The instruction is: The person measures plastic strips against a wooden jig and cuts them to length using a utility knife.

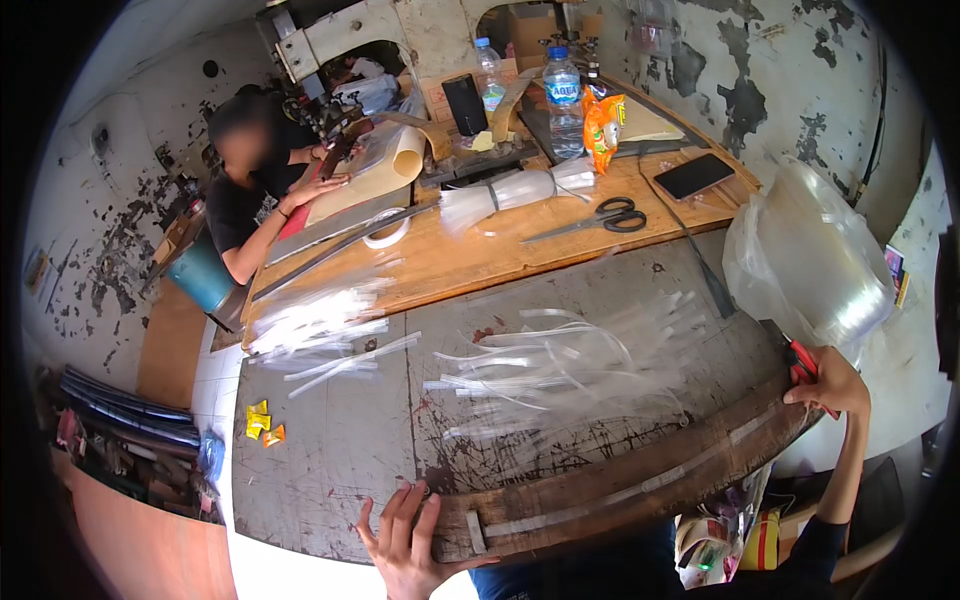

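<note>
My left hand (pixel 405 540) rests with fingers spread on the near edge of the table, at the left end of a long brown wooden board (pixel 620 515). At the right end of that board, my right hand (pixel 835 382) is closed around a red-and-black hand tool (pixel 802 360); its exact kind is unclear. A pale, narrow strip (pixel 610 497) lies lengthwise along the board, with a short light piece (pixel 476 532) across its left end. Beyond the board, many clear plastic strips (pixel 570 365) are scattered over the scratched grey tabletop (pixel 350 450).
Another pile of strips (pixel 320 320) lies left, near yellow candy wrappers (pixel 258 420). Scissors (pixel 590 220), a phone (pixel 693 177), a water bottle (pixel 563 100) and a tied strip bundle (pixel 515 198) occupy the wooden table. A plastic roll (pixel 810 260) stands right; a co-worker (pixel 245 190) sits left.
</note>
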Demonstrator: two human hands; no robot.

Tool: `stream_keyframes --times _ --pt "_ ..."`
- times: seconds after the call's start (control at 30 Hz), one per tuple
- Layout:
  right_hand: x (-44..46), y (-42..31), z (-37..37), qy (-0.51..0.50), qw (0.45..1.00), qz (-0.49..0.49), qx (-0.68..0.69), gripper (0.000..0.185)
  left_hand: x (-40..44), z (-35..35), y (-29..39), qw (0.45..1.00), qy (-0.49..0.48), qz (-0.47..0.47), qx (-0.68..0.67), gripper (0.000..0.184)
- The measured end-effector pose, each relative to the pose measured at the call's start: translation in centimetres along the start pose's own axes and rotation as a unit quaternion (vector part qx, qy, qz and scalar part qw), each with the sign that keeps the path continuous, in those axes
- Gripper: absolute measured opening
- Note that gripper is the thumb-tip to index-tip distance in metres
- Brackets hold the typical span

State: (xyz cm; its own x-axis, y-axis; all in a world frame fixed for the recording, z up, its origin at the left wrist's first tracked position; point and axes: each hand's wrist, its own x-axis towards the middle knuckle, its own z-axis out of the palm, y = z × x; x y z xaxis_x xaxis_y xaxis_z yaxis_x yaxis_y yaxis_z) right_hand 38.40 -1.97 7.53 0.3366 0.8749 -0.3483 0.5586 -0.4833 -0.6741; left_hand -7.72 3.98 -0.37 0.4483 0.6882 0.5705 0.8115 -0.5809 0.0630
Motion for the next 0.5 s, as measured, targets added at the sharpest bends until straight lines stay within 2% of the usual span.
stream_keyframes --times 0.13,0.23,0.33,0.43,0.5 --pt "-0.2 -0.2 0.0 0.004 1.0 0.002 0.006 0.025 0.3 -0.3 -0.3 1.0 0.012 0.016 0.02 0.08" --pt "-0.5 0.0 0.3 0.01 1.0 -0.022 -0.005 0.025 0.0 0.0 -0.3 0.998 0.032 0.005 -0.045 0.082" --pt "-0.5 -0.4 0.4 0.009 1.0 0.006 0.006 0.026 -0.3 0.4 -0.7 0.995 0.052 -0.016 -0.089 0.083" --pt "-0.5 -0.8 0.7 -0.002 1.0 -0.001 0.001 0.027 -1.0 0.5 -1.6 0.999 0.05 -0.012 -0.014 0.082" --pt "-0.4 -0.8 0.9 0.003 1.0 0.001 -0.019 0.028 -1.3 0.3 -1.7 0.999 0.004 -0.043 0.001 0.081"
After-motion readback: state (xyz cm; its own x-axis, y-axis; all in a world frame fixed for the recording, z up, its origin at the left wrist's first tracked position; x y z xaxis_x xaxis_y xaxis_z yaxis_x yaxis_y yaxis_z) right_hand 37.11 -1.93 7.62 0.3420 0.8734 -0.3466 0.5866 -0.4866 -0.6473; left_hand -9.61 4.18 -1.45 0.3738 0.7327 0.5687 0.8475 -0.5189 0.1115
